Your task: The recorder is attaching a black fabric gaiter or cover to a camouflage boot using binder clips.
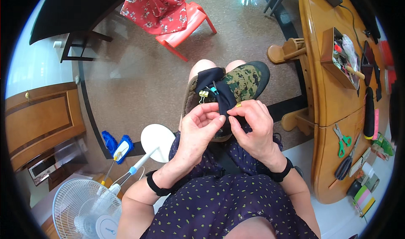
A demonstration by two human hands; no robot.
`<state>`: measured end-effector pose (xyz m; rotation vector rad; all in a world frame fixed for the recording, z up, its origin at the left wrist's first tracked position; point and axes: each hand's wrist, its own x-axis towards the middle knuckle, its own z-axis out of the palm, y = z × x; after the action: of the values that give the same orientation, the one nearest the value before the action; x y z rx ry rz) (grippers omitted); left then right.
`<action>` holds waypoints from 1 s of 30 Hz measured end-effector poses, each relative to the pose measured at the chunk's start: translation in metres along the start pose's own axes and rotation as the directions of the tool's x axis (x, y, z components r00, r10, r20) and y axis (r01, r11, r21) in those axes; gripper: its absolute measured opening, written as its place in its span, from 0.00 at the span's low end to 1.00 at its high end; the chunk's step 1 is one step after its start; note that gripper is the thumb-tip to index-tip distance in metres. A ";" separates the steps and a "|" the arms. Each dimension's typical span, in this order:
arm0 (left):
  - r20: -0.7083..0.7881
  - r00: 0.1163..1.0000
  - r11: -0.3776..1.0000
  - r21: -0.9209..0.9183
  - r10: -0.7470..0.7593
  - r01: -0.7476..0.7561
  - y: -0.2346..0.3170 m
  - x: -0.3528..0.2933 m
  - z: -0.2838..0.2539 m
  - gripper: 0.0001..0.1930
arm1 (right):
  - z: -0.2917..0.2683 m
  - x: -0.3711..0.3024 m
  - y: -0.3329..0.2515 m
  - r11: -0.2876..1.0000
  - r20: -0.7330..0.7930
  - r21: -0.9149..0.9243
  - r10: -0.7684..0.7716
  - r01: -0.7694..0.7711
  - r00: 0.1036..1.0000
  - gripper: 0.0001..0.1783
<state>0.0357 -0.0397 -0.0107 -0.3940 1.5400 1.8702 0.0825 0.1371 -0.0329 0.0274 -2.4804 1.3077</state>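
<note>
A camouflage-patterned shoe (249, 82) with a dark sole rests on my lap, its toe pointing to the far right. Strips of dark navy cloth (227, 99) lie over its opening. A teal binder clip (214, 90) and a pale yellow binder clip (203, 95) grip the cloth there. My left hand (199, 131) pinches the near end of the cloth between thumb and fingers. Close beside it, my right hand (255, 127), with a gold-coloured ring, pinches the same edge. Whether something thin sits between the right fingertips is too small to tell.
At right, a wooden table (317, 108) holds green-handled scissors (342, 141) and a box of tools (337, 63). A red chair (187, 28) with floral cloth (154, 11) stands ahead. A white fan (86, 209) and a blue mop (122, 149) are at lower left.
</note>
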 end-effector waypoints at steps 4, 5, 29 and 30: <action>0.030 1.000 0.999 0.036 -0.001 0.000 -0.001 0.004 -0.002 0.19 | -0.001 -0.001 -0.003 0.996 0.047 -0.087 -0.021 0.025 0.999 0.14; 0.036 0.999 0.999 0.035 0.000 -0.001 -0.001 0.005 -0.002 0.18 | 0.000 -0.002 -0.004 0.996 0.049 -0.086 -0.022 0.026 0.999 0.14; -0.004 1.000 0.998 0.053 -0.029 0.029 0.001 0.025 -0.016 0.07 | -0.055 0.011 0.020 0.868 0.338 0.176 0.390 -0.464 0.857 0.08; 0.013 0.999 0.998 0.055 -0.029 0.028 -0.001 0.026 -0.018 0.07 | -0.064 0.011 0.011 0.833 0.320 0.222 0.429 -0.507 0.845 0.07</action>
<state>0.0143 -0.0492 -0.0319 -0.3757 1.5647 1.8013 0.0889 0.1964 -0.0045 -0.3976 -2.5693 1.9974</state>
